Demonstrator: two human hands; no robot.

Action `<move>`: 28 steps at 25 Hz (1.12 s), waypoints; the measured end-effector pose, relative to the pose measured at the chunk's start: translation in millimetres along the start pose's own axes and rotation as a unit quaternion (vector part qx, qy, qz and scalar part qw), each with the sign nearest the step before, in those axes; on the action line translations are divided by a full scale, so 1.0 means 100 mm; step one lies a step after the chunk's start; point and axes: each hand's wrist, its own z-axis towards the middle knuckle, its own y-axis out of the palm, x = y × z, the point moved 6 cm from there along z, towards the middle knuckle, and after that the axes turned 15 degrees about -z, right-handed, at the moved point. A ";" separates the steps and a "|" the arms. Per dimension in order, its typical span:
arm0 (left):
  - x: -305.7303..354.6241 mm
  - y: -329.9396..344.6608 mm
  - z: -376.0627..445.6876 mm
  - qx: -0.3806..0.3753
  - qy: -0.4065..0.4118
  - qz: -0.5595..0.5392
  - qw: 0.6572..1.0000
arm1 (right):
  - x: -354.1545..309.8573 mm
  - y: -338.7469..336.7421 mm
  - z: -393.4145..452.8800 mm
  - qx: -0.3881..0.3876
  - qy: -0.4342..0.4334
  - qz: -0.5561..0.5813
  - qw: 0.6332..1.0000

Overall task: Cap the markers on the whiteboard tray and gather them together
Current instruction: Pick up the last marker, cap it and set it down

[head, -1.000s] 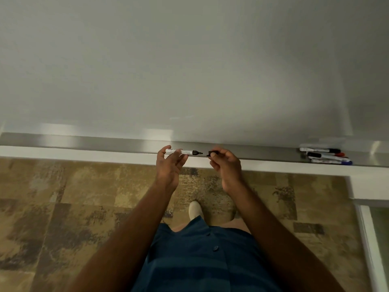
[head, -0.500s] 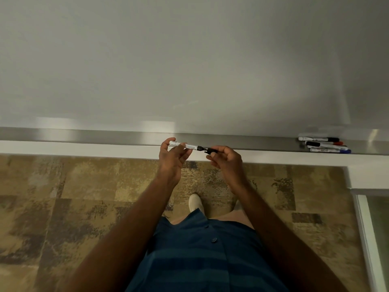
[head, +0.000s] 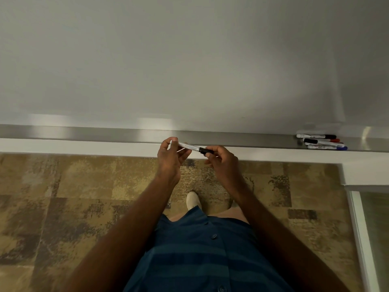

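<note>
A white-barrelled black marker [head: 189, 147] is held just in front of the metal whiteboard tray [head: 84, 133], tilted down to the right. My left hand [head: 170, 159] grips its barrel end. My right hand [head: 221, 161] pinches the black cap [head: 205, 151], which sits on the marker's tip. At the tray's right end lies a small pile of capped markers [head: 322, 142] with black, red and blue caps.
The blank whiteboard [head: 189, 60] fills the upper view. A white ledge [head: 63, 147] runs below the tray. Patterned brown carpet [head: 63, 207] and my shoe [head: 193, 200] lie beneath. A glass panel with a white frame [head: 362, 239] stands at the right.
A second ago the cap and marker tip were apart; my right hand has brought the cap onto the tip. Both hands have lifted slightly off the tray.
</note>
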 end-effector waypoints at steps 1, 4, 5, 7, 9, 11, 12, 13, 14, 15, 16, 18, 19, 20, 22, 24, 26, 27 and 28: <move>0.02 -0.02 0.00 0.016 0.007 0.002 1.000 | -0.04 0.00 -0.01 0.001 -0.018 -0.030 0.999; 0.04 -0.01 -0.01 0.035 0.007 -0.005 0.999 | -0.14 0.00 -0.05 0.009 -0.047 -0.084 0.995; 0.05 -0.01 -0.02 0.041 0.008 -0.009 0.999 | -0.17 0.00 -0.05 0.018 -0.055 -0.094 0.994; 0.06 0.02 -0.04 0.052 0.013 -0.015 0.998 | -0.23 0.00 -0.06 0.038 -0.068 -0.111 0.991; 0.10 0.07 -0.04 0.044 0.027 -0.014 0.999 | -0.27 -0.01 -0.05 0.047 -0.072 -0.111 0.990; 0.13 0.12 -0.02 0.024 0.041 -0.006 0.999 | -0.27 -0.01 -0.05 0.048 -0.065 -0.093 0.992; 0.14 0.14 -0.02 0.015 0.043 -0.004 0.999 | -0.28 -0.02 -0.05 0.049 -0.059 -0.080 0.994; 0.15 0.14 0.00 0.012 0.041 -0.005 0.999 | -0.29 -0.02 -0.04 0.047 -0.052 -0.067 0.995; 0.14 0.12 0.01 0.014 0.034 -0.008 0.999 | -0.32 -0.03 -0.03 0.045 -0.051 -0.055 0.996; 0.12 0.08 0.01 0.019 0.024 -0.012 0.999 | -0.35 -0.03 -0.01 0.040 -0.057 -0.045 0.997; 0.10 0.03 0.02 0.026 0.013 -0.016 0.999 | -0.40 -0.02 0.02 0.028 -0.066 -0.037 0.997; 0.09 -0.07 0.08 0.035 0.002 -0.022 0.999 | -0.46 0.02 0.16 -0.008 -0.077 -0.040 0.996; 0.09 -0.11 0.12 0.036 0.004 -0.014 0.999 | -0.46 0.04 0.25 -0.029 -0.076 -0.041 0.996; 0.12 -0.14 0.17 0.036 0.015 0.013 0.999 | -0.43 0.07 0.35 -0.048 -0.069 -0.036 0.996; 0.23 -0.16 0.30 0.028 0.075 0.137 0.987 | -0.29 0.10 0.54 -0.056 -0.046 -0.029 0.997; 0.37 -0.11 0.42 0.003 0.168 0.347 0.923 | -0.14 0.12 0.71 -0.023 -0.029 -0.055 0.998; 0.41 -0.01 0.48 -0.048 0.233 0.530 0.814 | -0.03 0.18 0.83 0.001 -0.034 -0.115 0.993; 0.40 0.03 0.51 -0.079 0.252 0.585 0.767 | 0.01 0.23 0.86 0.002 -0.044 -0.157 0.987; 0.37 0.07 0.52 -0.106 0.266 0.624 0.727 | 0.04 0.28 0.87 0.002 -0.056 -0.201 0.978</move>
